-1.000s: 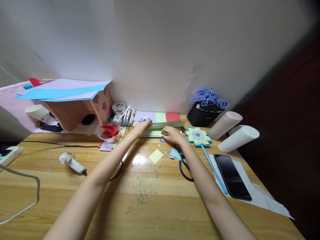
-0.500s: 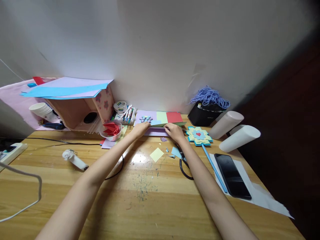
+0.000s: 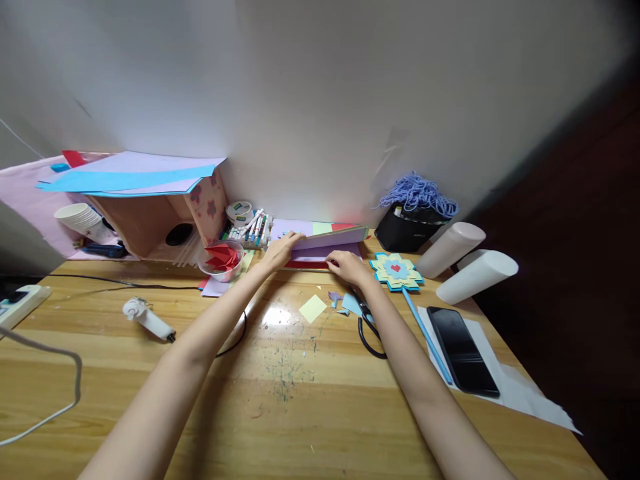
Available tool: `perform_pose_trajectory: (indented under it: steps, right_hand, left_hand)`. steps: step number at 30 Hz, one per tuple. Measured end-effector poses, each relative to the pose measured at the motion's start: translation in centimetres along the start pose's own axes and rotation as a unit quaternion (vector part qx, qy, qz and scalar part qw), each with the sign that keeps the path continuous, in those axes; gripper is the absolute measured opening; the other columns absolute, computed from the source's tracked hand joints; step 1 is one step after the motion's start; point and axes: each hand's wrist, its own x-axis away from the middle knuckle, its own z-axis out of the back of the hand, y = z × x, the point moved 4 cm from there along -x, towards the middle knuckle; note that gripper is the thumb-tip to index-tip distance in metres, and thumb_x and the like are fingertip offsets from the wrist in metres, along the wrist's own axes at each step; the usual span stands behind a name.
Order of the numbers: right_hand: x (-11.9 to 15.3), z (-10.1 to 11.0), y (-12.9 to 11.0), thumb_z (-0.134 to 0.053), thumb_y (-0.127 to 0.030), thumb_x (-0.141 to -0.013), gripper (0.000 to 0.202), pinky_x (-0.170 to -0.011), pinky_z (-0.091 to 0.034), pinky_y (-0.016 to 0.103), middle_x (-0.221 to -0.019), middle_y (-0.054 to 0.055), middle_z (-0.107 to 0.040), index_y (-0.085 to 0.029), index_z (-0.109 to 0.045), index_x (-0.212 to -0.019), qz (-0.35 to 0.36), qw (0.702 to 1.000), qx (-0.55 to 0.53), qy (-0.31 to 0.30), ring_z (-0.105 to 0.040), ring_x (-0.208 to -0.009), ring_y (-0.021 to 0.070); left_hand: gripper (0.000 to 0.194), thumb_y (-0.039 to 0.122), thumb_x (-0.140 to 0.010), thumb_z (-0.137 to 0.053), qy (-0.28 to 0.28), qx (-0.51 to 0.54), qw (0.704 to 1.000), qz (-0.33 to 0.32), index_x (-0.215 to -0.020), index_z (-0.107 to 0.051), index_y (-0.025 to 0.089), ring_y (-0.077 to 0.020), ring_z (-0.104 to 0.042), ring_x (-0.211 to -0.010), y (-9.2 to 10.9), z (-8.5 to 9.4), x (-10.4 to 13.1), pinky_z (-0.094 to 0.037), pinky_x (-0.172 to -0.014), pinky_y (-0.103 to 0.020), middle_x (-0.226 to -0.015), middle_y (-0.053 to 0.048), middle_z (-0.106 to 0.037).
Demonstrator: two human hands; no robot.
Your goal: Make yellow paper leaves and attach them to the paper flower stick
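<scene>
Near the wall lies a stack of coloured paper [image 3: 315, 255], purple, green and red. My left hand [image 3: 283, 251] grips the raised upper sheets [image 3: 333, 238] at their left end, so they tilt up from the stack. At the stack's front right edge is my right hand [image 3: 346, 265], its fingers bent together on the lower sheets; what they pinch is too small to make out. Scissors [image 3: 369, 327] lie partly under my right forearm. Paper scraps [image 3: 335, 298] and a yellow square [image 3: 313, 309] rest in front of the stack.
A cardboard box [image 3: 150, 223], markers [image 3: 255, 228] and a bowl of red paper [image 3: 221, 259] stand left. Right are a paper flower [image 3: 397, 270] on a blue stick, a black container [image 3: 410, 229], white rolls [image 3: 475, 277] and a phone [image 3: 463, 350]. A glue gun [image 3: 150, 321] lies front left.
The upper sheets have been lifted higher, showing purple and red paper beneath. My left hand has moved slightly left and up. The purple scrap has shifted forward.
</scene>
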Motion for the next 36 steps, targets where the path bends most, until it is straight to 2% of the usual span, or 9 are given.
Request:
perform_pose_trajectory:
  steps: [4, 8, 12, 18, 24, 29, 36]
  right_hand:
    - [-0.2, 0.4, 0.3, -0.047, -0.017, -0.084, 0.019, -0.075, -0.044, 0.028, -0.093, 0.007, -0.068, -0.019, -0.065, -0.089, -0.039, 0.999, 0.009, 0.036, -0.062, -0.083, 0.0186]
    - [-0.3, 0.4, 0.3, -0.046, -0.018, -0.085, 0.019, -0.075, -0.044, 0.029, -0.093, 0.008, -0.069, -0.019, -0.065, -0.088, -0.062, 0.996, 0.012, 0.063, -0.062, -0.083, 0.0198]
    - [-0.2, 0.6, 0.0, -0.047, -0.019, -0.085, 0.017, -0.074, -0.044, 0.029, -0.091, 0.007, -0.068, -0.019, -0.063, -0.086, -0.062, 0.995, 0.01, 0.083, -0.062, -0.082, 0.0194]
    - [0.2, 2.0, -0.4, -0.051, -0.021, -0.083, 0.009, -0.073, -0.042, 0.029, -0.095, 0.006, -0.063, -0.021, -0.058, -0.09, -0.04, 0.993, 0.013, 0.109, -0.056, -0.092, 0.0207]
    - [0.2, 2.6, -0.7, -0.059, -0.022, -0.078, 0.004, -0.074, -0.041, 0.031, -0.091, 0.006, -0.058, -0.022, -0.057, -0.081, 0.002, 0.995, 0.027, 0.095, -0.052, -0.088, 0.021]
    - [0.1, 2.2, -0.3, -0.058, -0.019, -0.078, 0.006, -0.077, -0.04, 0.032, -0.092, 0.007, -0.058, -0.021, -0.056, -0.084, -0.015, 0.996, 0.03, 0.077, -0.051, -0.09, 0.022]
    - [0.3, 1.9, 0.0, -0.057, -0.028, -0.08, 0.008, -0.066, -0.04, 0.025, -0.08, 0.003, -0.065, -0.02, -0.057, -0.081, -0.027, 0.999, 0.009, 0.029, -0.057, -0.074, 0.017]
  left_hand:
    - [0.034, 0.012, -0.082, -0.036, -0.037, 0.011, 0.998, -0.047, -0.098, -0.063, 0.024, -0.0172, -0.058, -0.089, 0.7, 0.0, 0.2, -0.041, -0.076, -0.025, -0.109, -0.002, -0.059]
    - [0.024, 0.03, -0.083, -0.046, -0.054, 0.022, 0.996, -0.068, -0.097, -0.065, 0.023, -0.0169, -0.058, -0.09, 0.8, 0.3, 0.0, -0.041, -0.079, -0.025, -0.104, -0.003, -0.062]
    - [0.023, 0.03, -0.083, -0.047, -0.046, 0.015, 0.998, -0.046, -0.089, -0.067, 0.021, -0.0177, -0.059, -0.088, 0.3, 0.3, -0.2, -0.042, -0.076, -0.026, -0.101, -0.005, -0.064]
    - [0.023, 0.027, -0.084, -0.046, -0.01, 0.008, 1.0, -0.006, -0.086, -0.068, 0.021, -0.0201, -0.059, -0.089, -0.3, -0.4, -0.8, -0.042, -0.069, -0.026, -0.097, -0.006, -0.066]
    - [0.02, 0.029, -0.08, -0.051, 0.0, 0.016, 1.0, 0.005, -0.083, -0.07, 0.022, -0.0194, -0.06, -0.083, -0.8, -0.5, -1.4, -0.041, -0.067, -0.025, -0.092, -0.005, -0.067]
    - [0.018, 0.028, -0.078, -0.055, -0.007, 0.021, 1.0, 0.002, -0.081, -0.071, 0.022, -0.0191, -0.06, -0.082, -0.9, -0.4, -1.5, -0.04, -0.066, -0.025, -0.09, -0.005, -0.068]
    - [0.015, 0.034, -0.071, -0.064, -0.032, 0.022, 0.999, 0.007, -0.077, -0.072, 0.023, -0.0192, -0.06, -0.078, -1.0, -0.6, -1.4, -0.04, -0.064, -0.025, -0.084, -0.004, -0.07]
